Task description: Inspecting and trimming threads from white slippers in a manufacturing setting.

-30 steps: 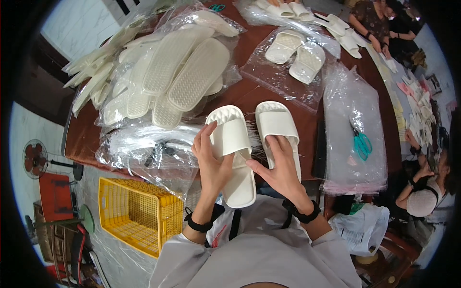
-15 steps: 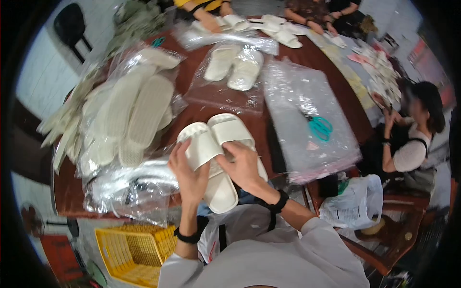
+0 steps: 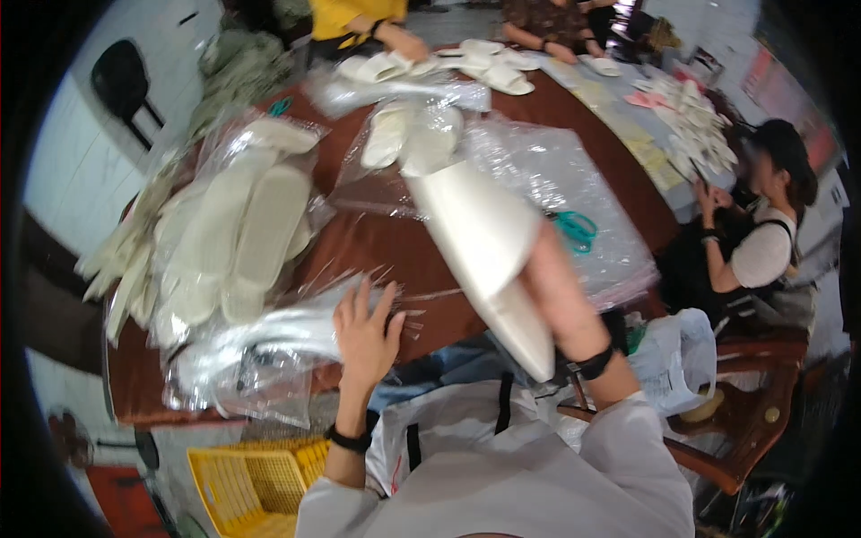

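Note:
A white slide slipper [image 3: 480, 238] is raised above the table, toe end away from me, blurred by motion. My right hand [image 3: 560, 287] grips it at its right side; the fingers are mostly hidden behind it, and whether a second slipper is held with it I cannot tell. My left hand [image 3: 368, 332] is open, fingers spread, at the right end of a pile of clear plastic bags [image 3: 269, 336] by the table's near edge. Beyond the raised slipper, a pair of white slippers [image 3: 387, 134] lies on clear plastic, partly covered from view.
Bagged slippers [image 3: 260, 233] are heaped on the left of the brown table [image 3: 377, 242]. Teal scissors [image 3: 576, 231] lie on flat plastic bags [image 3: 619, 260] at right. A yellow crate [image 3: 256, 484] stands below. Co-workers [image 3: 776, 224] sit at the right and far side.
The slippers were low between both hands. Now my right hand has lifted a slipper up and to the right, and my left hand has let go and spread its fingers.

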Motion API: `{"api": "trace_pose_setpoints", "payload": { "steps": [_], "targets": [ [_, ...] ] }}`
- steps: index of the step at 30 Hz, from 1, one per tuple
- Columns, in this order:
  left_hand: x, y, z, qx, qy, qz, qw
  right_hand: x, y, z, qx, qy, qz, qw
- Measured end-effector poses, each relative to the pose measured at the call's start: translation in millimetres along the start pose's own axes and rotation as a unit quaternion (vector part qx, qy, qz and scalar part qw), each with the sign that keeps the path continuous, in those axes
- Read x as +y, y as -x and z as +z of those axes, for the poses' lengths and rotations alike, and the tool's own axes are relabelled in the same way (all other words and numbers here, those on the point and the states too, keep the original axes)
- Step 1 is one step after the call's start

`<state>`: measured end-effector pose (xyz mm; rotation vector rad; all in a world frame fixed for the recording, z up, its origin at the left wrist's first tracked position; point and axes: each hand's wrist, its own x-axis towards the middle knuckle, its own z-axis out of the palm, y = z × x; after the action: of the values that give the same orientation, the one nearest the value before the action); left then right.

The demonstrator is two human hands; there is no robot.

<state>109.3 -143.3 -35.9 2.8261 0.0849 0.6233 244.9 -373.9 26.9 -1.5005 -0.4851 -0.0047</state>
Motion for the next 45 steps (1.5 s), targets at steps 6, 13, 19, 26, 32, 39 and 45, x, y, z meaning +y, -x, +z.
{"api": "trace_pose_setpoints", "payload": {
  "steps": [6, 13, 19, 26, 32, 39, 45],
  "targets": [
    [0.9, -3.9, 5.7, 0.033, -0.01, 0.007, 0.999, -44.5, -17.2, -113.4, 0.119, -0.112, 0.01, 0.986],
    [2.3, -3.7, 0.7, 0.036, 0.029, -0.014, 0.999, 22.8, -68.2, -220.9, 0.194, -0.124, 0.085, 0.969],
    [46.5, -37.4, -32.8, 0.039, 0.085, 0.013, 0.996, 24.4, -59.0, -199.4, 0.205, -0.168, 0.108, 0.958],
    [81.5, -68.5, -17.4, 0.038, 0.174, 0.032, 0.983, 29.3, -83.3, -234.9, 0.235, -0.084, 0.081, 0.965],
    [50.5, -24.6, -18.7, -0.052, 0.263, 0.004, 0.964, 84.9, -142.5, -337.6, 0.271, 0.173, 0.099, 0.942],
    [13.4, 9.8, -67.2, -0.009, 0.214, -0.137, 0.967, 153.9, -199.6, -351.8, 0.12, 0.377, 0.152, 0.906],
    [-4.3, 10.8, -65.5, 0.021, 0.217, -0.155, 0.963, 171.3, -186.3, -356.9, 0.154, 0.47, -0.022, 0.869]
  ]
}}
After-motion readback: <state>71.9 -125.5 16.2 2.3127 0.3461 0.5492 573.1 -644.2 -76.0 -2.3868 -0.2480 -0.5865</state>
